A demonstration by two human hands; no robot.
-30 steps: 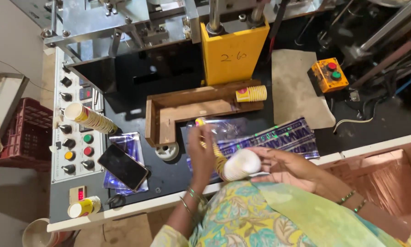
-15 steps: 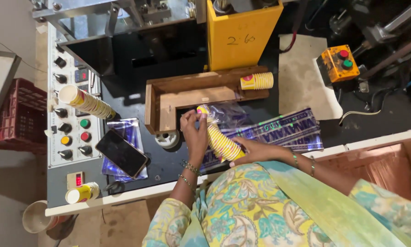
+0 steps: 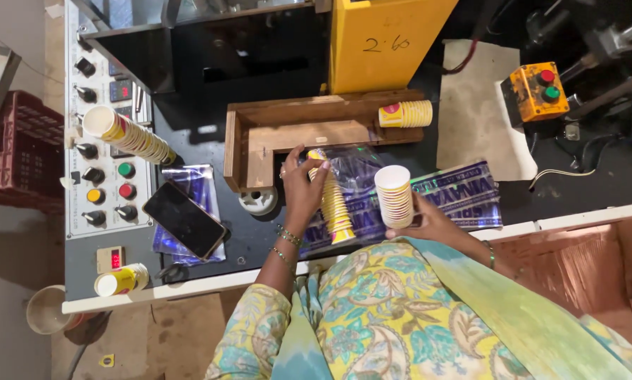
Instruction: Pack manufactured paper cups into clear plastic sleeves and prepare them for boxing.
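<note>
Left hand (image 3: pixel 303 184) wrapped around a long stack of paper cups (image 3: pixel 333 205), fingers curled on its far end. Yellow cups with thin stripes, pushed one inside the other, lying tilted with the near end close to the body. Under this stack, a clear plastic bag (image 3: pixel 361 169), shiny and crinkled, reaching away past the fingertips. Right hand (image 3: pixel 418 224) closed around a short stack of cups (image 3: pixel 394 195), held upright from below, white open mouth on top, yellow sides with red-brown rings. Short stack just to the right of the long one, apart from it. Beneath the right hand, a flat purple printed wrapper (image 3: pixel 464 200) spread on the black table (image 3: pixel 259 243). Just beyond the left hand, a wooden tray (image 3: pixel 295 130) shaped like an open box, with one more small stack of yellow cups (image 3: pixel 406 113) lying on its side at the tray's right end. Left of the left hand, a dark phone (image 3: pixel 184 219) lying on a shiny wrapper, and farther left a panel of knobs and coloured buttons (image 3: pixel 108 183). Another long cup stack (image 3: pixel 126 134) leaning over that panel. Far to the right of the right hand, an orange box with a red and a green button (image 3: pixel 535 91). Bangles on both wrists.
</note>
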